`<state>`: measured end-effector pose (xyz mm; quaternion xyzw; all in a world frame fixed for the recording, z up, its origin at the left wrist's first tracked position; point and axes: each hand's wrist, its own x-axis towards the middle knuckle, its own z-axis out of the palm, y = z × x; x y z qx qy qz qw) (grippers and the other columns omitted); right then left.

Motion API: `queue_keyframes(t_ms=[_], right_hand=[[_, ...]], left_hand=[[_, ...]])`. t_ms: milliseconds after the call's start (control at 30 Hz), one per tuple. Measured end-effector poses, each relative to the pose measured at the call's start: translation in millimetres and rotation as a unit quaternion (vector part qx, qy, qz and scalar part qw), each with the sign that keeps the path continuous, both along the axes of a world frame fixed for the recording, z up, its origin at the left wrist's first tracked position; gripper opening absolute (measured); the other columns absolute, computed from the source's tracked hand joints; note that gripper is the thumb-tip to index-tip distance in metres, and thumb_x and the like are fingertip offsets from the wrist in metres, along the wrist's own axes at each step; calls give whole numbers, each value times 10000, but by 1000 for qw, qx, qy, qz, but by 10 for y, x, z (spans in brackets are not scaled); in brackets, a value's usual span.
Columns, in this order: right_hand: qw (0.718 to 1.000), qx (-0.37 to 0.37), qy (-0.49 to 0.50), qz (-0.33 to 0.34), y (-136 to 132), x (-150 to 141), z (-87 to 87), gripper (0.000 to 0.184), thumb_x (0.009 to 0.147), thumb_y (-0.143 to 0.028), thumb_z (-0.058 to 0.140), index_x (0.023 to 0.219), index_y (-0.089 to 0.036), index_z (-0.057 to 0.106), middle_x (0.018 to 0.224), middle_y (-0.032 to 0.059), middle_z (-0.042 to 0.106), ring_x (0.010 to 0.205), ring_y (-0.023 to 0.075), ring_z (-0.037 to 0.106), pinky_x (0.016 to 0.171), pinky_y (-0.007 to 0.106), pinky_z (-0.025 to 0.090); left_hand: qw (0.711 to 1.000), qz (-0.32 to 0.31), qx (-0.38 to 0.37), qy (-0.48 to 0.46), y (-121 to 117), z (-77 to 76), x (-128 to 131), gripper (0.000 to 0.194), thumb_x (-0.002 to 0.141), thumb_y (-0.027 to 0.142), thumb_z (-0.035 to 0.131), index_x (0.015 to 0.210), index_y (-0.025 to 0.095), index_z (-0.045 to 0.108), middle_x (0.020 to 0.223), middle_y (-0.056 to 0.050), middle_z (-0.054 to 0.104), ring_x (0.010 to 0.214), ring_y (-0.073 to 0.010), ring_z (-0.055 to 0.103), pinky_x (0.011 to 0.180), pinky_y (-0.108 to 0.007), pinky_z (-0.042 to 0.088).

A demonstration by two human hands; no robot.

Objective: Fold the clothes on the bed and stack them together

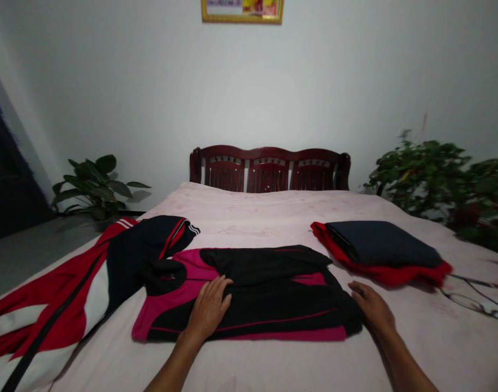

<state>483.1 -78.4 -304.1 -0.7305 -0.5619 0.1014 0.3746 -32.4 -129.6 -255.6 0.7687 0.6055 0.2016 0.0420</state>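
Note:
A black and magenta jacket (269, 288) lies folded flat on the pale pink bed (273, 218). My left hand (210, 307) rests palm down on its left half, fingers stretched out. My right hand (371, 307) lies flat at the jacket's right edge, fingers touching the fabric. Neither hand holds anything.
A red, white and black jacket (65, 294) lies spread at the left. A folded dark garment on a red one (382, 250) sits at the right. A dark wooden headboard (269, 169) stands at the far end. Potted plants (96, 185) flank the bed. A cable (473, 296) lies at right.

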Motion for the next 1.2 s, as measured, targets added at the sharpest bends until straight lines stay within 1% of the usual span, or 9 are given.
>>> queue_keyframes(t_ms=[200,400,600,800,1067,1200], right_hand=[[1000,-13,10,10,-7,-16,27,550,741,-455,450,1140,-153,678,1293,113,623,1257,279,555,1110,415,402],[1000,-16,10,5,-32,-48,80,562,726,-455,445,1136,-147,676,1293,122,618,1252,291,554,1106,440,401],[1000,-10,15,0,-15,-37,49,499,734,-426,462,1106,-181,687,1281,101,631,1241,281,565,1106,420,402],[1000,3,5,1,-13,-48,56,428,735,-388,484,1043,-197,713,1215,89,661,1198,264,594,1061,384,448],[1000,4,-28,-1,-28,-72,51,433,771,-391,462,1075,-197,701,1237,86,651,1201,255,591,1062,378,446],[999,-10,-51,5,-83,-145,123,460,795,-382,434,1114,-175,694,1281,100,628,1234,269,568,1087,406,424]], left_hand=[[1000,-2,-2,-4,-11,4,-6,392,1001,300,414,1376,269,525,1492,-16,473,1420,-171,388,1214,-438,247],[1000,-3,-1,-4,-19,31,6,397,1005,305,398,1379,263,523,1494,-25,474,1422,-177,388,1214,-441,247],[1000,3,-12,2,-29,58,13,390,1003,304,411,1374,269,525,1495,-15,472,1423,-172,386,1215,-439,248],[1000,2,-12,1,-20,51,13,390,1001,293,416,1375,264,522,1493,-15,472,1421,-170,388,1211,-434,252],[1000,-5,-8,-4,-14,28,7,391,1005,304,396,1375,274,519,1496,-16,468,1423,-170,385,1214,-438,244],[1000,-10,3,-8,2,-15,-24,397,998,304,409,1377,270,521,1486,-27,481,1409,-177,406,1206,-447,266]])
